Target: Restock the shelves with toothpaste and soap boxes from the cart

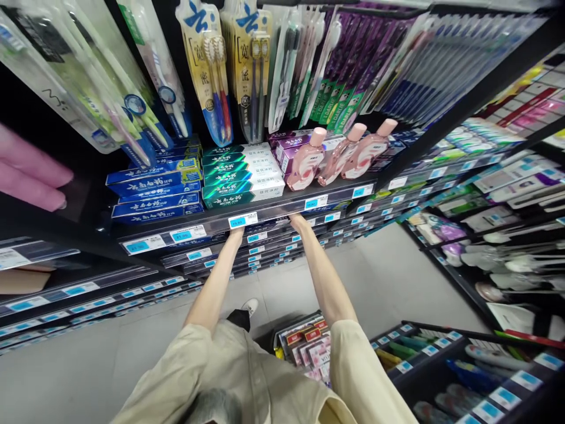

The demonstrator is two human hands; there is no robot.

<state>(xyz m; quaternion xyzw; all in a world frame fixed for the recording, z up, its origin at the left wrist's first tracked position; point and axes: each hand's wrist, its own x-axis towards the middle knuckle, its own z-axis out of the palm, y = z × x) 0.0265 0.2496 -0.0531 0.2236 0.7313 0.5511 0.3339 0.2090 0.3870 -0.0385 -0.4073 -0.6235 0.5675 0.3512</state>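
Both my forearms reach forward beneath the front edge of a black shelf (273,213). Only the back part of my left hand (237,234) shows, just under a price tag (242,220); its fingers are hidden by the shelf. To the right, my right hand (297,221) also goes in under the edge, its fingers out of sight. What either hand touches on the level below cannot be seen. On the shelf above them lie stacked green-and-white toothpaste boxes (242,176), blue toothpaste boxes (154,191) and three pink mouthwash bottles (306,159).
Packaged toothbrushes (216,70) hang in rows above the boxes. Lower shelf tiers with price tags run below my hands. A bin of boxed goods (309,347) stands on the floor by my body. Another rack (477,365) is at lower right, and a shoe (250,306) shows below.
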